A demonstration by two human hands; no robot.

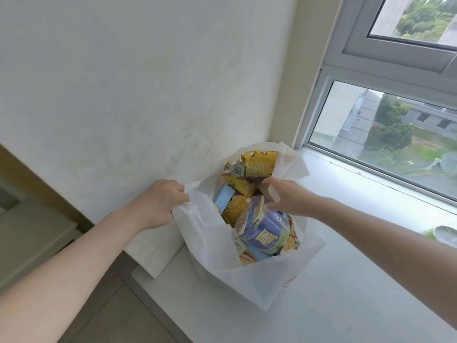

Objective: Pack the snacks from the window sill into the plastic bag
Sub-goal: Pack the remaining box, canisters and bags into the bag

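**Bag nearly full at the window sill**

A person's left hand grips the left rim of a white plastic bag. Its fingers are curled round a bunched fold of the film, lifting it so the mouth is held wide. The right hand hovers over the opening with fingers spread and loosely bent. Nothing shows between them, and it cannot be told whether the thumb touches the lid of the blue tub just below.

The tub lies tilted on its side atop the snacks, and a yellow packet is propped against the bag's far wall, near its rim. The bag stands on the white window sill, in the corner where the wall meets the window, with its near side close to the sill's front edge. At the frame's right edge a pale, green-edged object sits on the sill, well apart from the bag. It is too cut off to identify but may be one more item to pack.

Packing looks close to done, and the risks lie in the load. The pile is heaped to the rim, so pressing more in could tip the tub or the top packet over the side. Only one side of the bag is held, so if that grip slackens the thin film may slump and spill. A hard tug on the rim could also drag the bag toward the sill's edge.
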